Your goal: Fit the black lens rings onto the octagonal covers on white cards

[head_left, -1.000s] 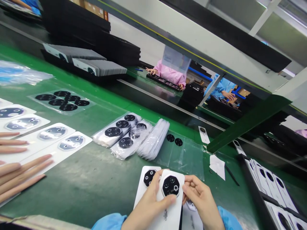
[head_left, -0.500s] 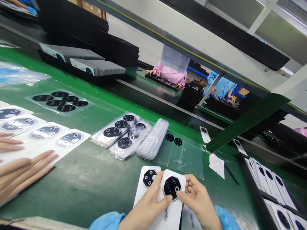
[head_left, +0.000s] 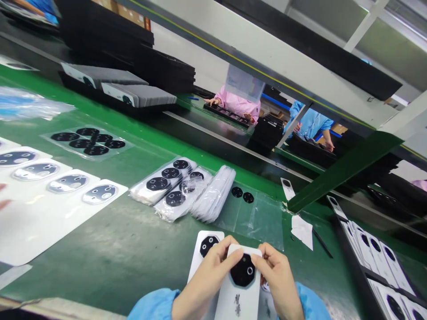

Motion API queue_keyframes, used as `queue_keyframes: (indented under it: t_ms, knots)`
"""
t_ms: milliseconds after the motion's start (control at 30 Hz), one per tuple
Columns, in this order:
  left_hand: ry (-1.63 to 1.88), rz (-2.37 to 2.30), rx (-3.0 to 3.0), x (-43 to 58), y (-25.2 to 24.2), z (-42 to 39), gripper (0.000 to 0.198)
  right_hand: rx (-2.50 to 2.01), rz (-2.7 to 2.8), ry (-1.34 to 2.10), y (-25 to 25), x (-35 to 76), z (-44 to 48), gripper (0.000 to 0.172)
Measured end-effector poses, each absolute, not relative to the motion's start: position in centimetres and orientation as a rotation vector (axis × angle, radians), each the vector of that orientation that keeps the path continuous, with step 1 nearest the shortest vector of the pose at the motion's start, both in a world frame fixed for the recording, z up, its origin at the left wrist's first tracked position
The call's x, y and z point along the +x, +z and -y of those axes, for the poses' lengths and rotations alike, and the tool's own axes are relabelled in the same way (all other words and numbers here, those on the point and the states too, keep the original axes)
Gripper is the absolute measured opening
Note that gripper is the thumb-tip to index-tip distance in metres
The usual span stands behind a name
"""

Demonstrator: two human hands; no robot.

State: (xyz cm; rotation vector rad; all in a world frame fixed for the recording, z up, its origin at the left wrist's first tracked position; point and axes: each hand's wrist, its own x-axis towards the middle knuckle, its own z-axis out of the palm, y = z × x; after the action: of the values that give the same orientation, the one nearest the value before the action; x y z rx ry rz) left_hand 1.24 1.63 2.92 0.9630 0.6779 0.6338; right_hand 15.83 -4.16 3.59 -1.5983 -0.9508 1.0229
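Observation:
A white phone back panel [head_left: 237, 306] with a black octagonal camera piece [head_left: 242, 272] is held between my two hands. My left hand [head_left: 208, 275] grips its left upper edge, with the thumb on the black piece's upper left. From the opposite side, my right hand [head_left: 278, 273] grips it with the thumb pressed on the piece's upper right. A second white panel [head_left: 200, 254] with a black camera piece lies partly under my left hand. More panel surface shows below my right hand, mostly hidden.
Bagged camera pieces [head_left: 174, 200] lie beyond my hands. A clear sheet [head_left: 263, 222] carries two black discs. To the left are joined white panels [head_left: 50, 222] and a co-worker's blurred fingertips [head_left: 2, 202]. A black tray [head_left: 358, 271] of panels borders the right; a green post [head_left: 343, 173] slants nearby.
Both my thumbs have moved up to the top part of the black piece, and the panel sits slightly lower. At left, the co-worker's hands have mostly withdrawn from the white panels.

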Motion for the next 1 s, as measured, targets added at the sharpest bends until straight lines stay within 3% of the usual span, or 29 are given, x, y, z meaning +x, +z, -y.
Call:
queue_keyframes:
  t_ms: [467, 833, 1000]
  knots:
    - [0.643, -0.756, 0.997, 1.9, 3.2, -1.6, 0.039, -1.628, 1.066, 1.007, 4.1, 15.1, 4.1, 0.039]
    - [0.887, -0.869, 1.06, -0.5, 3.6, -3.5, 0.03, -1.531, 1.107, 1.495, 3.0, 15.9, 6.3, 0.046]
    - [0.778, -0.888, 1.676, -3.4, 3.7, -5.4, 0.027, -1.655, 1.116, 1.015, 7.0, 19.7, 2.7, 0.039]
